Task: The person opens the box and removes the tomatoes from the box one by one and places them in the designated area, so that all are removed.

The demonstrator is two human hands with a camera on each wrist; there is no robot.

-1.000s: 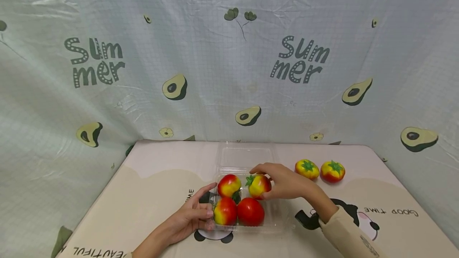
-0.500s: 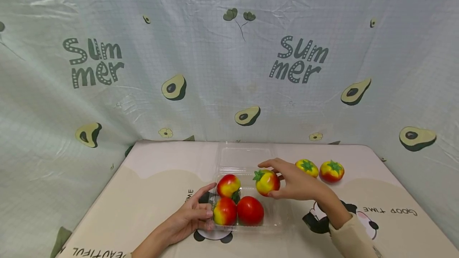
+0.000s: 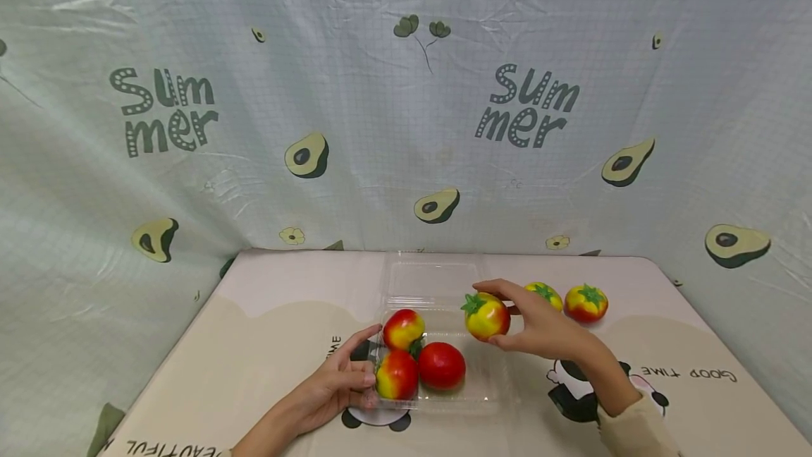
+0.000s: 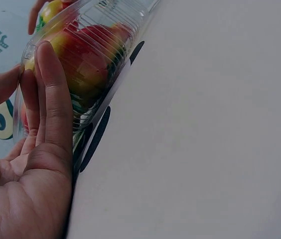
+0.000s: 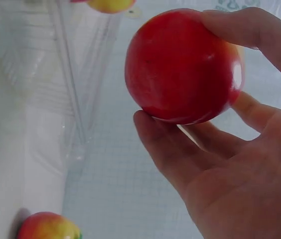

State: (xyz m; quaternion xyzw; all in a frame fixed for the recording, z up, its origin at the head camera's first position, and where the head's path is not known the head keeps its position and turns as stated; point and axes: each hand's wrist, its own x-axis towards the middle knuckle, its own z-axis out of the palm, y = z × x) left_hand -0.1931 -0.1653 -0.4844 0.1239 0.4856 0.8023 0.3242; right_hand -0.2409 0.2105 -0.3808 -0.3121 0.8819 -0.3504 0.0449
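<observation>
In the head view my right hand point(image 3: 539, 323) holds a red-and-yellow tomato point(image 3: 486, 317) with a green leafy top, raised over the back right of a clear plastic box point(image 3: 478, 383). The right wrist view shows the thumb and fingers round this tomato's point(image 5: 180, 67) red side. My left hand point(image 3: 336, 379) holds the box's left side; in the left wrist view its fingers point(image 4: 55, 99) lie along the outer wall. Three tomatoes sit in the box: a red one point(image 3: 442, 365) at front right, and red-yellow ones at front left point(image 3: 397, 375) and back left point(image 3: 403, 328).
The box's clear lid point(image 3: 434, 277) lies folded back behind it. Two more red-yellow tomatoes stand on the table right of the box, one point(image 3: 586, 303) fully seen, the other point(image 3: 545, 293) partly behind my right hand. A printed cloth point(image 3: 368, 90) hangs behind.
My right hand has lifted the back right tomato out of the box and carried it up and to the right. The red tomato has shifted slightly backward. My left hand stays put.
</observation>
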